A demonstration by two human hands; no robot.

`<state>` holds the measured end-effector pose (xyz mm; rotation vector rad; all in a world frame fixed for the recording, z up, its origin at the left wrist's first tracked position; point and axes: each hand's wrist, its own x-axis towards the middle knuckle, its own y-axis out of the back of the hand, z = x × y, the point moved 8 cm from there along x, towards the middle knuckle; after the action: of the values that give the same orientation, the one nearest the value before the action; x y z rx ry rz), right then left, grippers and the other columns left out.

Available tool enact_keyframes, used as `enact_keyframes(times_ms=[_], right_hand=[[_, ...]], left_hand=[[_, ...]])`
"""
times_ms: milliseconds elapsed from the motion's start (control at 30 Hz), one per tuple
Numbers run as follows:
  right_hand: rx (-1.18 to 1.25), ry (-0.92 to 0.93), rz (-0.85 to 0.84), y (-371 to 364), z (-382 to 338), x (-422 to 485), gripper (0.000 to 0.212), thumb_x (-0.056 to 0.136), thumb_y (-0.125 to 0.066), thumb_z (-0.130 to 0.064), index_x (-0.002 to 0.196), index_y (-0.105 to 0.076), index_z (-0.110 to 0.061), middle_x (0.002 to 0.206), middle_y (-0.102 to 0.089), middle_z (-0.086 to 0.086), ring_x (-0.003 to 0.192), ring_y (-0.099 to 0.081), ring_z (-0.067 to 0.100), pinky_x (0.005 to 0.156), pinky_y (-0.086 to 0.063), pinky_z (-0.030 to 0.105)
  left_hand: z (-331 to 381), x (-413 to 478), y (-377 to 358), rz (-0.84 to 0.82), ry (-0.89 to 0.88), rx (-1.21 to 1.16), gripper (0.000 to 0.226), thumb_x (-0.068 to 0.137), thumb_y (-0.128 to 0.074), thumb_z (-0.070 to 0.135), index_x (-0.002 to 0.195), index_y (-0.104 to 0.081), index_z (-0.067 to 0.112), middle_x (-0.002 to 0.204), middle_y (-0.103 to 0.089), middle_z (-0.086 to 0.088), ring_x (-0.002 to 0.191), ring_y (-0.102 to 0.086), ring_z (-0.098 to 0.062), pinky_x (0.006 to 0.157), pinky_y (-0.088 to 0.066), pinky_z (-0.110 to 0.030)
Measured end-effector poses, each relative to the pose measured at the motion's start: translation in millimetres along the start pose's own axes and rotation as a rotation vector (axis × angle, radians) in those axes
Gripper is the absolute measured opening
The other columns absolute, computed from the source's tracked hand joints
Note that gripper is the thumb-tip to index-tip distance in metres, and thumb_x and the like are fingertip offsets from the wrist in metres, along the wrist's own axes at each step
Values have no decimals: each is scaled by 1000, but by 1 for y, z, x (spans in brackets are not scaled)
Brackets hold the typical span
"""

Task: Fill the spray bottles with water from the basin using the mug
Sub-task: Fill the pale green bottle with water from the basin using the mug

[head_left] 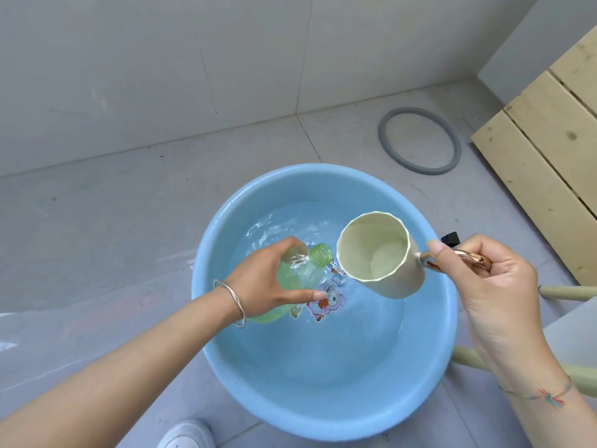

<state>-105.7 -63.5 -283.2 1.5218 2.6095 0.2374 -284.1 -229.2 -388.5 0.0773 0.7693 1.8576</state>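
Observation:
A blue basin [223, 367] holding water stands on the tiled floor. Over it my left hand [268, 279] grips a translucent green bottle [300, 273] round its body; the bottle has no spray head and its threaded neck points right. My right hand [491, 286] holds a cream mug [378, 253] by its copper handle. The mug is tipped toward me with its rim just right of the bottle's neck. A little water lies at the mug's bottom. No water stream is visible.
A grey rubber ring [420, 140] lies on the floor behind the basin. Pale wooden planks [549, 150] stand at the right. A small black object [450, 238] sits by the basin's right rim. Stool legs [568, 292] are at right, and my white shoe [189, 434] is below.

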Motion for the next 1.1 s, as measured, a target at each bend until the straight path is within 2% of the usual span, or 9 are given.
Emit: enact_keyframes(times_ms=[100,200,300,433,600,733,867,1000,1100], right_hand=[[-83,13,-15,-2,-2,-2,60,57,-81,-56,62,-48,-5,71,-63,27,69,-58,25,68,-40,30],[-135,22,-10,-5,-8,-3,46,63,-81,-42,59,-49,-9,77,-59,36,70,-56,27,66,-39,28],[-177,57,-10,-5,-13,-3,35,75,-79,-17,59,-49,-8,76,-59,35,64,-51,22,55,-36,20],[-209,91,-20,-7,-21,-5,32,77,-77,-14,60,-50,-8,73,-60,32,61,-49,19,55,-36,19],[-251,142,-17,-7,-28,-6,35,72,-79,-25,61,-50,-9,70,-59,29,62,-49,28,58,-37,26],[-283,179,-4,-5,-33,-5,35,72,-78,-27,62,-51,-9,64,-56,23,64,-48,39,57,-36,28],[-305,200,6,-7,-40,-6,36,66,-71,-44,59,-50,-15,59,-50,12,58,-44,30,55,-36,27],[-357,230,0,-9,-44,-8,36,66,-68,-45,60,-49,-15,61,-50,11,59,-45,30,58,-38,36],[-378,255,-6,-9,-46,-8,37,68,-67,-44,60,-48,-14,62,-49,9,58,-45,25,58,-37,34]], left_hand=[[0,0,1,6,-4,17,67,60,-74,64,114,-52,30,110,-61,18,105,-57,-4,94,-44,-26],[0,0,-1,-6,1,32,77,53,-69,75,114,-52,31,111,-61,18,108,-57,-5,96,-45,-31],[-2,0,-2,-4,9,42,78,49,-63,84,110,-49,37,112,-60,20,109,-57,-3,96,-46,-32],[-5,0,-4,-12,20,38,77,48,-58,83,110,-48,38,113,-61,19,111,-57,-4,97,-46,-33],[-5,0,-4,-17,15,43,69,60,-76,68,114,-51,32,112,-62,14,109,-57,-8,96,-45,-34],[-4,0,-4,-19,25,52,73,57,-70,70,115,-52,29,112,-62,13,109,-57,-9,95,-45,-32],[-7,0,-7,-28,33,63,74,57,-74,73,115,-51,32,113,-62,13,109,-57,-9,95,-46,-33],[-8,0,-8,-31,42,62,81,52,-67,77,116,-51,31,110,-62,14,107,-58,-10,93,-47,-33],[-8,0,-10,-31,40,60,82,51,-63,80,116,-50,32,111,-63,14,106,-59,-11,93,-47,-34]])
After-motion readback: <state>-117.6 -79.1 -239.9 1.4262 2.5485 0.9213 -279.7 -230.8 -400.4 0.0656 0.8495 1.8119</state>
